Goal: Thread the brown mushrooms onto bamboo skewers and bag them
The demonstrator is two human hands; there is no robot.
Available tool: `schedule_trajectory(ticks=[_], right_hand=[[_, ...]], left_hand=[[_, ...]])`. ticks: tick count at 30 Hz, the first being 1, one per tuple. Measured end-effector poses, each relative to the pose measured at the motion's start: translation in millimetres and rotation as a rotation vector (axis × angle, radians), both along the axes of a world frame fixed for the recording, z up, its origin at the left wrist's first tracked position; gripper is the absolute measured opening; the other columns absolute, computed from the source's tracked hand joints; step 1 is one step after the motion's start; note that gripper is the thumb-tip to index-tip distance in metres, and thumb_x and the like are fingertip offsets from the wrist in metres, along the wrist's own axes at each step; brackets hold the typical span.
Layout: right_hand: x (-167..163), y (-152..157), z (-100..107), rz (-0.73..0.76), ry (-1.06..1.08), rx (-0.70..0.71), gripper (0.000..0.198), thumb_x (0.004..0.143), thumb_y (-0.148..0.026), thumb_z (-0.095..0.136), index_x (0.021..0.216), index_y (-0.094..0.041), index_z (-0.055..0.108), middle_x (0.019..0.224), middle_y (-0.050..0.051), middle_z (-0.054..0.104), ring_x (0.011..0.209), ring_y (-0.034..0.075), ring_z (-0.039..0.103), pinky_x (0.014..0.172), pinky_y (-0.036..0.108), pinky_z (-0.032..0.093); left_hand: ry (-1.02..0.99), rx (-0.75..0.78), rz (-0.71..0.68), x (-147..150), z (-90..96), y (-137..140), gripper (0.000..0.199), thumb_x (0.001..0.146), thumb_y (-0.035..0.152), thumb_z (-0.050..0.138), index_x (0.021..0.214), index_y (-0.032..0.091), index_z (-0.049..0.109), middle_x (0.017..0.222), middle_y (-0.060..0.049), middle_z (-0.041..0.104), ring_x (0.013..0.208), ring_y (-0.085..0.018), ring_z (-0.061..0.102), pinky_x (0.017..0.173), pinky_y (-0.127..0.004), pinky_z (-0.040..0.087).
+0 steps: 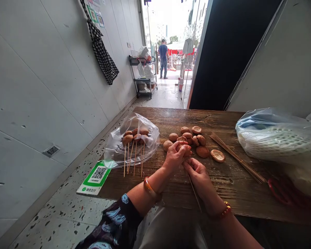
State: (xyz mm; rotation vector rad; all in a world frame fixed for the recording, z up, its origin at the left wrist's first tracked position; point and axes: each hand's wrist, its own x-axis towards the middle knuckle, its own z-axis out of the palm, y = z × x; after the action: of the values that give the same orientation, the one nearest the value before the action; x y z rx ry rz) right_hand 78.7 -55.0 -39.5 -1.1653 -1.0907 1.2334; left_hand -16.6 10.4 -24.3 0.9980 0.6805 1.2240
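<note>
Over the near part of the wooden table [165, 188], my left hand [174, 157] is closed around a brown mushroom cap [185, 150]. Just below it, my right hand [198, 171] pinches a thin wooden skewer [194, 192], whose lower end slants toward the table's front edge. The skewer's upper end is hidden by my fingers and the mushroom. Several loose mushrooms [202, 151] lie right behind my hands, a few with the pale underside up. On the left, several skewered mushrooms [128, 139] rest on a clear plastic bag [113, 150], sticks pointing toward me.
A bundle of bare skewers [238, 159] lies to the right, near red-handled scissors [278, 192]. Behind it sits a large plastic bag [272, 135] with white netting. A QR-code card [94, 178] is at the left corner. Beyond stand a cart [145, 80] and a person [163, 57] outside the doorway.
</note>
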Motion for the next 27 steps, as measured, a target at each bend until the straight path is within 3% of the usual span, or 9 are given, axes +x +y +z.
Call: schedule_trajectory(ticks=[7, 11, 16, 19, 23, 27], right_hand=[[-3.0, 2.5, -2.4, -0.052, -0.005, 0.001, 0.039, 0.074, -0.054, 0.071, 0.073, -0.017, 0.058, 0.054, -0.007, 0.04, 0.051, 0.008, 0.026, 0.047, 0.023, 0.021], [-3.0, 1.7, 0.3, -0.031, 0.027, 0.026, 0.037, 0.076, -0.053, 0.07, 0.076, -0.017, 0.058, 0.059, -0.005, 0.046, 0.054, 0.008, 0.032, 0.049, 0.023, 0.026], [0.6, -0.6, 5.5, 0.016, 0.063, -0.011, 0.037, 0.077, -0.052, 0.069, 0.072, -0.019, 0.055, 0.058, -0.004, 0.051, 0.051, 0.008, 0.038, 0.047, 0.022, 0.031], [6.8, 0.3, 0.6, -0.051, 0.116, -0.044, 0.035, 0.078, -0.052, 0.069, 0.076, -0.02, 0.054, 0.054, -0.007, 0.049, 0.044, 0.007, 0.035, 0.041, 0.02, 0.027], [18.6, 1.3, -6.3, -0.144, 0.062, -0.012, 0.035, 0.077, -0.052, 0.07, 0.076, -0.02, 0.054, 0.053, -0.007, 0.048, 0.043, 0.006, 0.035, 0.039, 0.02, 0.026], [26.6, -1.1, -8.1, -0.12, -0.049, 0.002, 0.036, 0.077, -0.054, 0.069, 0.079, -0.02, 0.056, 0.053, -0.006, 0.049, 0.043, 0.008, 0.038, 0.04, 0.022, 0.029]], left_hand=[[-0.006, -0.01, 0.0, 0.5, -0.7, -0.2, 0.037, 0.076, 0.04, 0.069, 0.097, 0.012, 0.061, 0.086, -0.008, 0.067, 0.068, -0.014, 0.065, 0.067, -0.029, 0.055], [-0.007, -0.002, -0.018, 2.2, -6.9, 2.0, 0.035, 0.076, 0.039, 0.07, 0.096, 0.012, 0.062, 0.087, -0.008, 0.068, 0.07, -0.015, 0.065, 0.069, -0.03, 0.055], [0.105, 0.063, -0.025, -0.3, -9.9, 6.4, 0.035, 0.077, 0.039, 0.069, 0.1, 0.013, 0.065, 0.096, -0.011, 0.07, 0.083, -0.017, 0.065, 0.077, -0.028, 0.052], [0.175, 0.117, 0.047, -8.6, -5.7, 12.9, 0.038, 0.082, 0.043, 0.064, 0.106, 0.014, 0.064, 0.102, -0.011, 0.069, 0.088, -0.017, 0.064, 0.075, -0.026, 0.051], [0.282, 0.177, 0.216, -28.0, 0.6, 28.6, 0.037, 0.088, 0.044, 0.053, 0.112, 0.016, 0.058, 0.1, -0.009, 0.068, 0.08, -0.016, 0.064, 0.066, -0.025, 0.05], [0.76, 0.407, 0.42, -46.2, 2.5, 42.1, 0.027, 0.09, 0.03, 0.048, 0.108, 0.014, 0.06, 0.102, -0.011, 0.066, 0.092, -0.02, 0.062, 0.083, -0.033, 0.048]])
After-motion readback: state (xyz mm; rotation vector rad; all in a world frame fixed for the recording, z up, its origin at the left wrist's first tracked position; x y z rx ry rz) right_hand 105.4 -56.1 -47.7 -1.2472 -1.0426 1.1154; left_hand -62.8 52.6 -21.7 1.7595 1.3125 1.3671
